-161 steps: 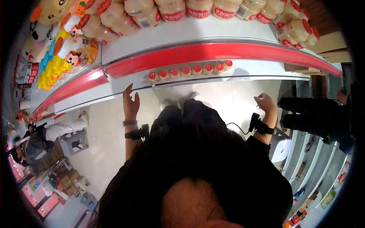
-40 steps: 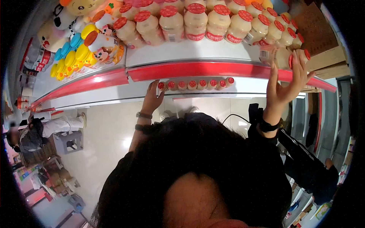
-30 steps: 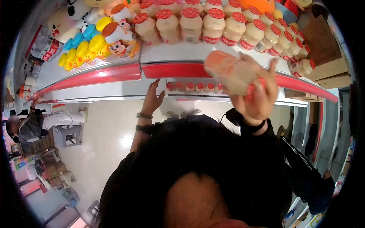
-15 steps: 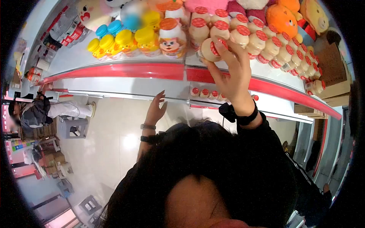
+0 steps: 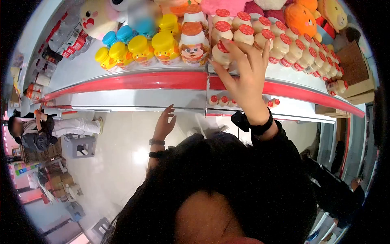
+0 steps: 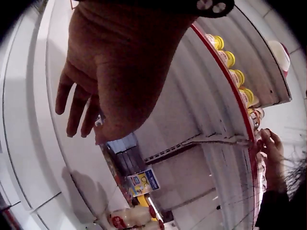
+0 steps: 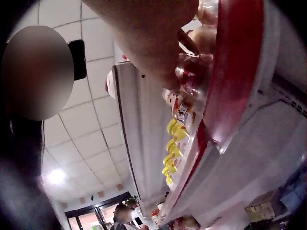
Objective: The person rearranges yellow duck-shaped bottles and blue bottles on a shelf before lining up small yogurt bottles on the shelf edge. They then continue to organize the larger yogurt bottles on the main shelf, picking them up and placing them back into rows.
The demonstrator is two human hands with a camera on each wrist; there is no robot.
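My right hand (image 5: 248,75) reaches over the upper shelf and grips a cream-coloured drink bottle (image 5: 219,57) with a red cap, thumb on one side and fingers on the other. This bottle stands upright at the left front of the rows of like bottles (image 5: 294,49), beside a white monkey-face bottle (image 5: 194,44) with an orange cap. In the right wrist view, the red label of the bottle (image 7: 192,74) shows beyond the hand. My left hand (image 5: 164,125) hangs with relaxed fingers, holding nothing, just in front of the lower shelf (image 5: 170,99).
Yellow-capped duck bottles (image 5: 142,51) stand to the left, plush toys (image 5: 300,20) behind. One bottle (image 5: 337,87) lies tilted at the right end, by a cardboard box (image 5: 357,69). Smaller-looking red-capped bottles (image 5: 223,101) line the lower shelf. A red strip (image 5: 142,83) edges the upper shelf.
My right hand has taken a lying bottle from the right end, carried it left and set it upright at the front. The left hand has moved away from the lower-shelf bottles.
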